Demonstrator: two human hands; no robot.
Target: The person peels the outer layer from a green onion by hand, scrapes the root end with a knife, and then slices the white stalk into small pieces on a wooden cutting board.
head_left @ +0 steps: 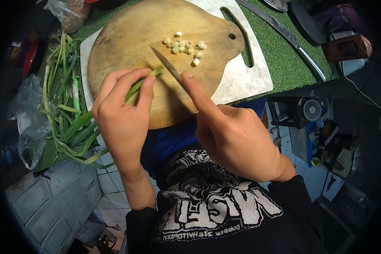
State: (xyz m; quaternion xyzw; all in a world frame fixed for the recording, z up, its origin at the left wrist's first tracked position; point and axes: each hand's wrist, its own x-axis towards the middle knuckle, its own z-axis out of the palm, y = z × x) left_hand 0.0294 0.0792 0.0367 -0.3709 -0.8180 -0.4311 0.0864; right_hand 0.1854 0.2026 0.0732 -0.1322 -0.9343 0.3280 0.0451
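My left hand (125,97) grips a green onion stalk (134,89) over the lower left of a round wooden board (127,36), its cut end poking out past the fingertips. In my right hand (233,135) is a knife (170,66), with the index finger stretched along the top of the blade and the handle hidden in the palm. The blade points up and left, just right of the stalk's end and apart from it. Several pale cut onion pieces (182,46) lie on the board beyond the blade.
Under the wooden board is a white board (252,80) on green matting (279,55). More green onions (63,93) and a clear plastic bag (29,118) lie at left. A large knife (290,38) rests at the upper right, near a brown box (347,47).
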